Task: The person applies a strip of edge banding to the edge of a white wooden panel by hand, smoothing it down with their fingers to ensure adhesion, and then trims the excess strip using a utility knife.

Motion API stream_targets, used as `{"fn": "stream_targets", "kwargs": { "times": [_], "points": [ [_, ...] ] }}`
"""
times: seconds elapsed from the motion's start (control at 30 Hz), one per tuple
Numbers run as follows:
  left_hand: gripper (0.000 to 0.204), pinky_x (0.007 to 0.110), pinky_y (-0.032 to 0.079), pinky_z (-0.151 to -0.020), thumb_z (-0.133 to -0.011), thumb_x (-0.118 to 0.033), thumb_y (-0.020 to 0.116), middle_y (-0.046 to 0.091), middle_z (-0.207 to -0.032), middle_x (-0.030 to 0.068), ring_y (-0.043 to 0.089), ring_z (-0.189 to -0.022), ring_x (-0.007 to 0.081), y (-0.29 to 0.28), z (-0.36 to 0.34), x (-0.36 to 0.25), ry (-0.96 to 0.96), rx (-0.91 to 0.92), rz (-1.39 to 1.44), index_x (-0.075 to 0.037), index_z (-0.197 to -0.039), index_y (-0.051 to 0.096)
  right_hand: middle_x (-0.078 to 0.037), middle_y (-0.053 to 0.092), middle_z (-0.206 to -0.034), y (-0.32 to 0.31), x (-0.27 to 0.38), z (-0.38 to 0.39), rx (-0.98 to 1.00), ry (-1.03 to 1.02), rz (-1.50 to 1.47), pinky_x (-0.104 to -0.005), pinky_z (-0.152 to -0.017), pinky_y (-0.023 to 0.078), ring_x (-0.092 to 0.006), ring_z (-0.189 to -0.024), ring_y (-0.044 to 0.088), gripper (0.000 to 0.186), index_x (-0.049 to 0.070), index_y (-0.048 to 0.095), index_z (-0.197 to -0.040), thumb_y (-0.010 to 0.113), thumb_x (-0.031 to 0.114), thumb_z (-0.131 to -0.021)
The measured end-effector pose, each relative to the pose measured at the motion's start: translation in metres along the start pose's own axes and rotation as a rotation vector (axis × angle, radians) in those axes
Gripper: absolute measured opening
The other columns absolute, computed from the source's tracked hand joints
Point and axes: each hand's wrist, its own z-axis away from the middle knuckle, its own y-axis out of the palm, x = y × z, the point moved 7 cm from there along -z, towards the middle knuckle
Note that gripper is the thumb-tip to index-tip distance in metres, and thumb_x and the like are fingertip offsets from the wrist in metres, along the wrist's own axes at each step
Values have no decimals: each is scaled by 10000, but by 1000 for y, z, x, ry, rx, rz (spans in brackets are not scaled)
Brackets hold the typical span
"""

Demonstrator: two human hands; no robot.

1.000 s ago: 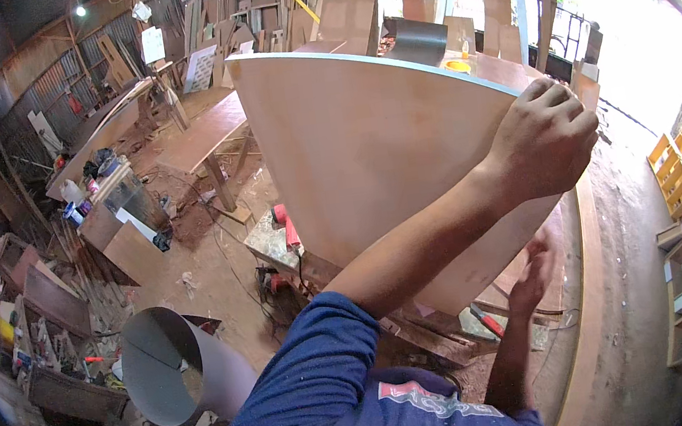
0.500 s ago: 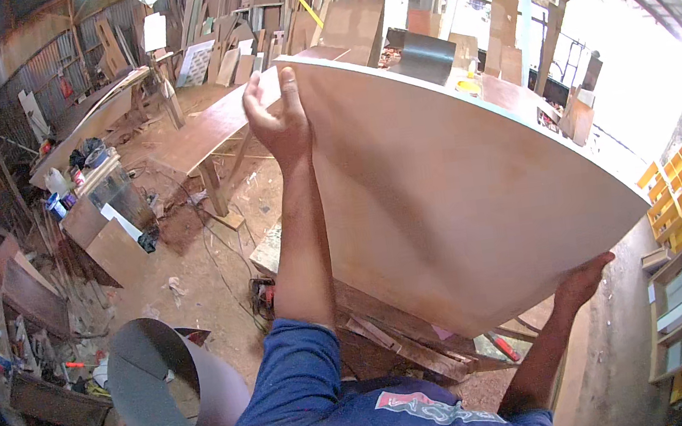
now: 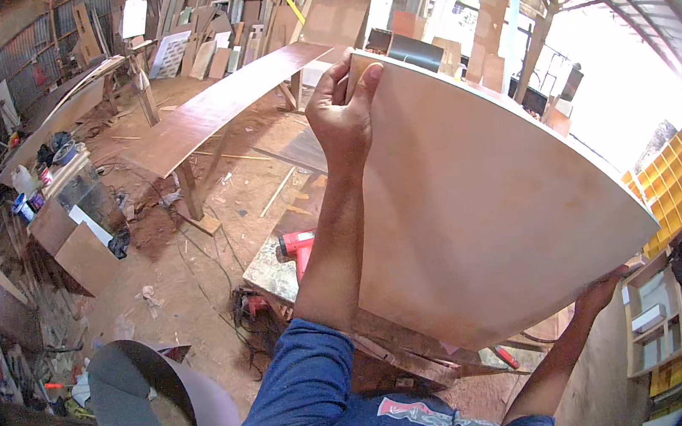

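A large, thin wooden panel with a pale, curved upper edge is held up tilted in front of me. At its upper left corner my left hand grips the edge, thumb on the near face and fingers behind. My right hand supports the panel's lower right corner, its fingers partly hidden beneath. Below the panel, a workbench is mostly covered from sight. On it, next to my left forearm, lies a red, pistol-shaped tool. A red-handled tool shows under the panel's lower edge.
A long brown board rests on wooden supports at the far left. On the floor at lower left stands a rolled grey sheet. Cables trail beside the bench. Yellow shelving and a pale compartmented frame are at right.
The panel's upper left corner and my left hand have shifted right in the view. The red pistol-shaped tool and more of the long board have come into sight. Both hands keep their hold.
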Motion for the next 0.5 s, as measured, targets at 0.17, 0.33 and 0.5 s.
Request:
{"fn": "stream_targets", "kwargs": {
  "times": [0.17,0.33,0.5],
  "points": [
    [398,263,588,-957,-1021,-100,759,748,-1225,168,720,-1105,154,-8,-10,0,22,85,116,104,-1341,640,-168,323,-1733,0,-5,-6,-11,4,-52,-545,-1303,223,-371,-1566,329,919,78,320,-1683,334,762,-1069],
    [461,303,546,-1063,-1052,-101,703,698,-1361,203,676,-1247,190,-10,-8,4,-1,216,-27,114,-1440,581,-153,321,-1739,7,-6,-4,0,83,-201,-561,-1303,211,-381,-1566,324,947,87,326,-1685,341,789,-1049],
    [507,340,525,-1101,-1050,-92,699,667,-1427,233,653,-1308,231,-35,21,12,29,249,-221,117,-1487,549,-118,319,-1746,5,-8,0,-34,122,-255,-573,-1319,157,-381,-1588,280,944,94,324,-1683,337,791,-1046]
  ]
}}
